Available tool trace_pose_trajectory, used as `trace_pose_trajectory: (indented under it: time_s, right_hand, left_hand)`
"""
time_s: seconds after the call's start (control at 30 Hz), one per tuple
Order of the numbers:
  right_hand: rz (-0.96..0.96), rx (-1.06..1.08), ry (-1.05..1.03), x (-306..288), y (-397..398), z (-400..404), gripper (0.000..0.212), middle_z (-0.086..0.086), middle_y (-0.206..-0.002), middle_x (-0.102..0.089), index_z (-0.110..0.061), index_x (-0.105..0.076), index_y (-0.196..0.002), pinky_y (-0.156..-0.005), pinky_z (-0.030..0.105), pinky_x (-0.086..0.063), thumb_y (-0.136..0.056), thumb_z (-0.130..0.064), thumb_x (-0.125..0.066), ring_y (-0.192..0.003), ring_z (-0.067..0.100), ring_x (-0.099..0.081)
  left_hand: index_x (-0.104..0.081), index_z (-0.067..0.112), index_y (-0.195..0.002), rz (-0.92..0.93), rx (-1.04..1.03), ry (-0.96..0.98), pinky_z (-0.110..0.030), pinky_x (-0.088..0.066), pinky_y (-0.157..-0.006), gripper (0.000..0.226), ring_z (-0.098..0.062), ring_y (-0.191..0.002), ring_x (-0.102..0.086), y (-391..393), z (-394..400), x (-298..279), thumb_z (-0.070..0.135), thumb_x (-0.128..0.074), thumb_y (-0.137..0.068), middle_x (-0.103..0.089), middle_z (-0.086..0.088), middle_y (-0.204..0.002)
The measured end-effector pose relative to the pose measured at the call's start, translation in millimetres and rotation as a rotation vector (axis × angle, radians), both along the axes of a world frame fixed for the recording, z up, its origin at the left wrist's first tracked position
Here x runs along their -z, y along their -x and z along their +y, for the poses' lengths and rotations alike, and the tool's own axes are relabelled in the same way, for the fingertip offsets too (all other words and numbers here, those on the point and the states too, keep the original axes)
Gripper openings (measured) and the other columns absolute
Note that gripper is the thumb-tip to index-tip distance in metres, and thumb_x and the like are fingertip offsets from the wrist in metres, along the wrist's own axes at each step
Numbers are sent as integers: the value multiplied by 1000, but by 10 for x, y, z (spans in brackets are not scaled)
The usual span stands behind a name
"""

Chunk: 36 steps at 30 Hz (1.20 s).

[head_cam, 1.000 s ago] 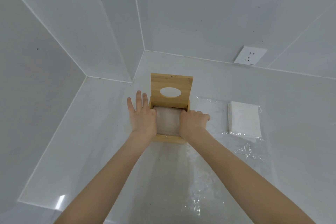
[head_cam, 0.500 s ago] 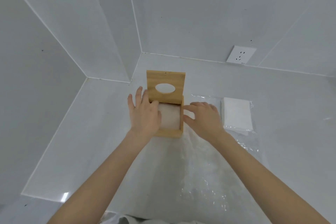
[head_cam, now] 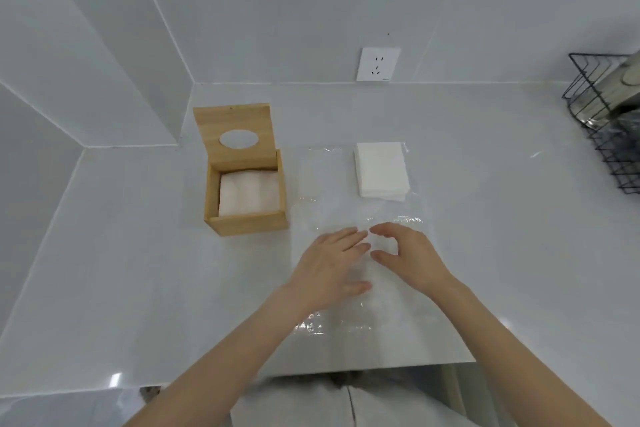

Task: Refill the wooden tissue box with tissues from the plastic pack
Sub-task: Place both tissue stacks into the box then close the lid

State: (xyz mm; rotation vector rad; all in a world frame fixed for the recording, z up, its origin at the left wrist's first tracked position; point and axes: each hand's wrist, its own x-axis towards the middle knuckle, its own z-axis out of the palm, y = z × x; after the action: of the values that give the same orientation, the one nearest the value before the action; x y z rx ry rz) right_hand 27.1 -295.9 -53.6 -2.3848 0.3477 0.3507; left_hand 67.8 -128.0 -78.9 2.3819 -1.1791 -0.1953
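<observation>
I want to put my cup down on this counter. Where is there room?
Bare counter lies left of the wooden tissue box, out to the wall, and between the tissue stack and the wire basket. The middle is crowded: clear plastic wrap under the left hand and right hand.

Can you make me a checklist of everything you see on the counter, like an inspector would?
Surface: white counter, glossy, set into a corner of white walls.
Job's things: wooden tissue box, lid standing open, tissues inside. A second tissue stack lies on the clear plastic wrap, which is spread flat to the box's right.
Clutter: black wire basket at the right edge; its contents are unclear.
Hands: left hand and right hand both open over the plastic wrap, holding nothing.
Cables: nothing seen.
Surroundings: wall socket, nothing plugged in.
</observation>
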Motion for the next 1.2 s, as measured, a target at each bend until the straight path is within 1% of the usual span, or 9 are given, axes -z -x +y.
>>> trace_pose_trajectory:
  time_s: [0.1, 0.23, 0.37, 0.5, 0.6, 0.7, 0.8, 1.0, 1.2]
  right_hand:
    - [11, -57, 104, 92, 235, -59, 54, -4, -141, -46, -21, -45, -133, -102, 25, -32, -82, -24, -65, -133, 13, -35]
    - [66, -50, 121, 214, 464, -118, 61, -1, -149, -34, -20, -38, -137, -110, 28, -26, -83, -25, -65, -139, 15, -25]
    - [-5, 17, 62, 266, 591, -135, 49, -3, -141, -45, -20, -47, -131, -103, 24, -30, -85, -22, -62, -132, 14, -35]
    - [-73, 151, -93, 248, 640, -98, 22, -6, -105, -65, -20, -65, -105, -82, 21, -42, -84, -16, -62, -94, 10, -59]
    - [-62, 195, -233, 203, 662, -45, 12, -9, -83, -68, -19, -70, -91, -69, 11, -43, -83, -14, -63, -72, 5, -59]
    - [-20, 131, -286, 198, 703, 15, 13, -12, -80, -68, -17, -72, -91, -66, 4, -42, -84, -13, -62, -66, -5, -58]
    - [-1, 35, -222, 214, 723, 68, 21, -5, -100, -71, -13, -70, -102, -72, 2, -41, -88, -12, -55, -73, -13, -57]
    - [-41, -196, 57, 381, 732, 152, 51, 8, -142, -47, -7, -47, -133, -113, 31, -28, -92, -26, -24, -135, 24, -38]
    - [-74, -128, 182, 537, 571, 164, 57, 18, -143, -43, 1, -46, -131, -106, 52, -37, -88, -28, -23, -134, 35, -38]
  left_hand:
    - [-29, 16, -142, 187, 52, -206, -34, -6, -117, 83, -15, -144, -10, 145, -49, 183, 49, -64, -75, -16, 1, -156]
    - [-14, 19, -146, 207, 76, -327, -29, 5, -115, 86, -12, -144, 3, 206, -82, 389, 49, -60, -79, -2, 5, -157]
    - [-28, 19, -142, 228, 87, -285, -35, -4, -118, 81, -16, -144, -8, 200, -77, 475, 63, -36, -75, -14, 2, -156]
    - [-55, 17, -125, 198, 30, -153, -38, -20, -111, 63, -25, -135, -36, 211, -80, 477, 51, -32, -78, -44, -4, -143]
    - [-70, 17, -100, 101, 9, -107, -42, -45, -94, 44, -28, -115, -59, 188, -123, 481, 38, -35, -84, -64, -5, -123]
    - [-68, 16, -91, 153, 6, -109, -31, -44, -81, 44, -27, -107, -60, 140, -174, 445, 35, -29, -87, -67, -4, -113]
    - [-65, 10, -80, 232, -61, -65, -24, -32, -66, 53, -22, -84, -58, 128, -229, 377, 40, -20, -82, -63, -3, -90]
    - [-67, 22, -82, 314, -159, 14, -26, -38, -64, 24, -13, -68, -55, 125, -260, 282, 31, -46, -92, -65, 2, -72]
    - [-66, 31, -105, 290, -123, 198, -29, -51, -83, 39, -6, -98, -64, 234, -235, 49, 45, -36, -87, -70, 14, -108]
